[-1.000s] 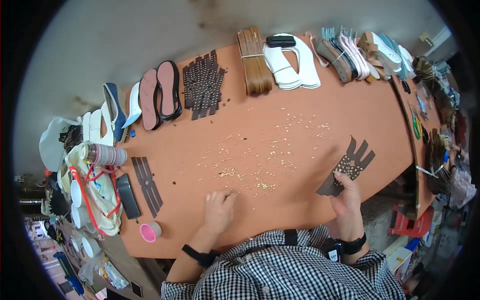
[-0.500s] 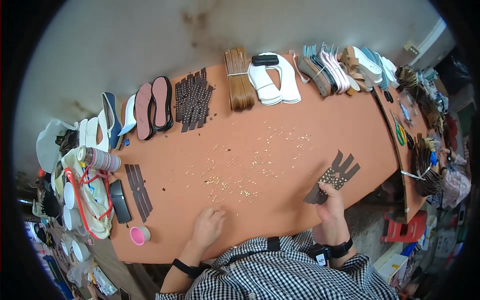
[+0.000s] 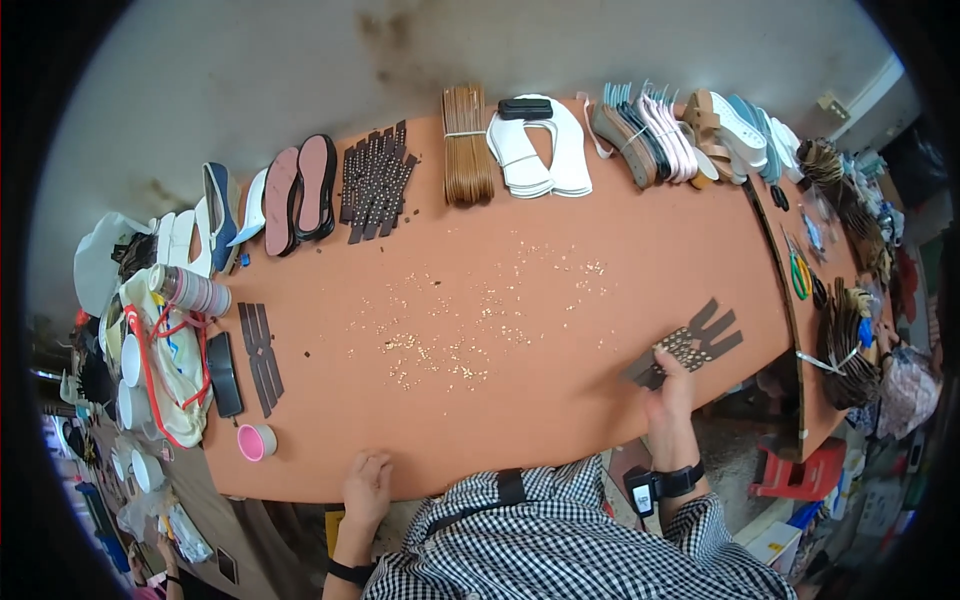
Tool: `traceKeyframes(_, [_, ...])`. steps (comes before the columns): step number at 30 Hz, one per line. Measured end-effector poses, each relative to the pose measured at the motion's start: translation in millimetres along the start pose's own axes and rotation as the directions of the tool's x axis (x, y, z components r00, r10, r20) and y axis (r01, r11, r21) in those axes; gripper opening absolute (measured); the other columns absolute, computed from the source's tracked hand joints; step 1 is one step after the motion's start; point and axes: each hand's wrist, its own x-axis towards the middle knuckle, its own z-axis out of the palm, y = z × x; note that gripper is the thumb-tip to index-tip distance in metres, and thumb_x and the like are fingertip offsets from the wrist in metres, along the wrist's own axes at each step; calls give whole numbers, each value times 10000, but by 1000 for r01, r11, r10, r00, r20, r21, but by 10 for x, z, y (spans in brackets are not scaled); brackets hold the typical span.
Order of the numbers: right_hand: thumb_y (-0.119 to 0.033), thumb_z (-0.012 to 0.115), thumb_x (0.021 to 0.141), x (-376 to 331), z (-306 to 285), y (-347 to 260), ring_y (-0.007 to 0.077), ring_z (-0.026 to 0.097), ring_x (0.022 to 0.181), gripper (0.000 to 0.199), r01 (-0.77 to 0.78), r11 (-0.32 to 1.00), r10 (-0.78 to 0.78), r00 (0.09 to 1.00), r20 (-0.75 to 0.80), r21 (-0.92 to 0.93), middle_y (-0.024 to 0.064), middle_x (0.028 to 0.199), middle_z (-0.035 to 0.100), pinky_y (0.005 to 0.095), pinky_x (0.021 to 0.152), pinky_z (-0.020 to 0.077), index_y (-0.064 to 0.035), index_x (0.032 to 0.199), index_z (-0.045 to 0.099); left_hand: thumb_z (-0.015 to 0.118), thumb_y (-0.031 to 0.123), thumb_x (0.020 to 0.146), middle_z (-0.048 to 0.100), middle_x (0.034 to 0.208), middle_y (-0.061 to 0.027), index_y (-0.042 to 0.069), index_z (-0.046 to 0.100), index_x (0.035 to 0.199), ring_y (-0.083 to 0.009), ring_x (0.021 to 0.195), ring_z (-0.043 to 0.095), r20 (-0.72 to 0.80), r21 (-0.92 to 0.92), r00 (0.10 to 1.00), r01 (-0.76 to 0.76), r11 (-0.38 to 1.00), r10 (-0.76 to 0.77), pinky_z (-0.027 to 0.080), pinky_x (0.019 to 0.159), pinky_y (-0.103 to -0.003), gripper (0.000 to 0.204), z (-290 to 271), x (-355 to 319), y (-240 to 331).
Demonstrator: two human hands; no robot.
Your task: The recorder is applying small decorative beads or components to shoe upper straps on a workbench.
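My right hand (image 3: 672, 385) grips a dark brown cut shoe-upper piece (image 3: 712, 338) by its near end, thumb on top. Gold studs dot its middle, and split straps fan out at the far end. It is raised over the right part of the table. At the front edge of the table (image 3: 540, 430), my left hand (image 3: 368, 482) rests with curled fingers; whatever they may hold is hidden. Small gold studs (image 3: 440, 355) lie scattered across the middle. On the left lies a plain brown strap piece (image 3: 262, 362) beside a pink-lined cup (image 3: 257, 442).
Studded brown pieces (image 3: 375, 185) lie in a pile at the back, near pink insoles (image 3: 316, 185). Further right are a bundle of tan strips (image 3: 467, 150), white cutouts (image 3: 560, 150) and several sandals (image 3: 725, 130). Scissors (image 3: 799, 275) lie beyond the table's dark right edge.
My left hand has drawn back left to the table's front edge. My right hand has moved slightly right, tilting the studded piece rightward. The whole view has shifted a little.
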Motion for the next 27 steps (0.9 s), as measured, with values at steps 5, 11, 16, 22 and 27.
traceKeyframes(5, [12,551,768,300,-123,-7,163,571,779,469,72,996,-70,997,34,-53,40,916,575,317,650,498,-130,1203,445,593,42,738,596,871,-129,9,603,853,-280,837,566,-98,76,995,34,997,-26,462,740,-353,119,-74,-256,26])
traceKeyframes(11, [0,584,761,193,-73,166,170,570,860,295,-203,978,207,966,157,-38,28,943,585,345,761,479,-81,1041,539,589,106,747,596,880,-112,36,610,877,-295,848,560,-41,34,999,-12,999,13,465,740,-363,150,-87,-199,-17])
traceKeyframes(16, [-33,601,762,-48,122,524,179,569,863,297,-178,984,170,918,359,-12,35,952,592,354,783,472,-63,1052,544,581,123,758,595,900,-98,53,610,914,-279,866,566,-40,58,986,163,985,-161,469,745,-351,173,-352,-658,-204])
traceKeyframes(22, [-69,605,767,-656,525,744,197,570,896,278,-395,914,392,805,446,-91,58,989,602,359,820,462,-48,1039,551,587,152,770,575,958,-134,25,591,964,-298,890,559,-55,-114,966,246,963,-253,460,773,-350,232,-590,-1305,-872])
traceKeyframes(27, [-88,596,778,-1426,849,872,211,568,927,282,-343,934,342,768,541,-102,76,1003,600,377,840,456,-41,1051,544,583,176,792,604,835,-125,-14,589,939,-250,783,594,-108,-332,860,442,833,-499,469,693,-331,240,-416,-2259,-1329])
